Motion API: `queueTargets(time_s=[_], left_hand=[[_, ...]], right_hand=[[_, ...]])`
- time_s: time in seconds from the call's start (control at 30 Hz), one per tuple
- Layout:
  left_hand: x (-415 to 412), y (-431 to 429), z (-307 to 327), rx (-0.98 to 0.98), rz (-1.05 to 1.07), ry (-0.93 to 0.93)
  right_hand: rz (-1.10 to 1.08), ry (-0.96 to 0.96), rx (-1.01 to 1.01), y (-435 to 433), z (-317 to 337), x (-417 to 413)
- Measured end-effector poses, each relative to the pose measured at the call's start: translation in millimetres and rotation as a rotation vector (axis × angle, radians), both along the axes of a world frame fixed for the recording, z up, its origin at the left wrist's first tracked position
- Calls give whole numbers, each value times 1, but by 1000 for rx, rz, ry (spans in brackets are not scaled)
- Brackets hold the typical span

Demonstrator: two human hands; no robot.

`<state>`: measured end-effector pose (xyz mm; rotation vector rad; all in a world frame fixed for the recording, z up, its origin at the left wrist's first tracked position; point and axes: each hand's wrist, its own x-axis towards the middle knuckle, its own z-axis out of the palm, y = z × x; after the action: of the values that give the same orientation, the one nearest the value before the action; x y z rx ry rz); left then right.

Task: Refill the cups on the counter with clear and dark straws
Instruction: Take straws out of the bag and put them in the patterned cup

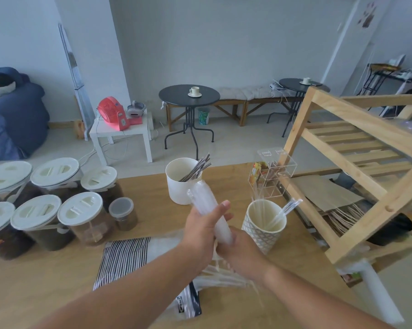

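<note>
clear straws bundle [210,210] | gripped by left hand [203,230], right hand [238,248] | lower end hidden

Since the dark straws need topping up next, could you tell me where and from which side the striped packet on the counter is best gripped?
Probably by its near left corner, from the left side. The striped packet lies flat, its right part under the clear bag and both hands; the left edge is free.

Soft, even daylight, cool tint, no hard shadows on my counter [58,276]. Wide-angle lens bends the wooden shelf [356,157] & edges. My hands w/ the straw bundle [209,207] are slightly motion-blurred.
</note>
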<state>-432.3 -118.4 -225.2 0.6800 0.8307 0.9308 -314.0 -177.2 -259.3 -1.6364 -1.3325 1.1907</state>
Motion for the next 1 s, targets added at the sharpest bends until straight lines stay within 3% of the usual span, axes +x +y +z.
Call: queueTargets(time_s=[0.17,0.33,0.57,0.73,1.0], left_hand=[[7,12,-8,-63,123,135],[11,25,-19,-143,193,151],[2,48,-23,-219,347,142],[-20,74,-19,-251,447,176],[-51,95,-17,-286,526,171]], right_hand=[[-40,-2,-20,2,-7,-6],[-174,23,-14,0,-16,-8],[-74,26,-72,-5,-22,8],[-43,-221,-90,-15,-35,30],[55,-168,-20,-14,-36,36]])
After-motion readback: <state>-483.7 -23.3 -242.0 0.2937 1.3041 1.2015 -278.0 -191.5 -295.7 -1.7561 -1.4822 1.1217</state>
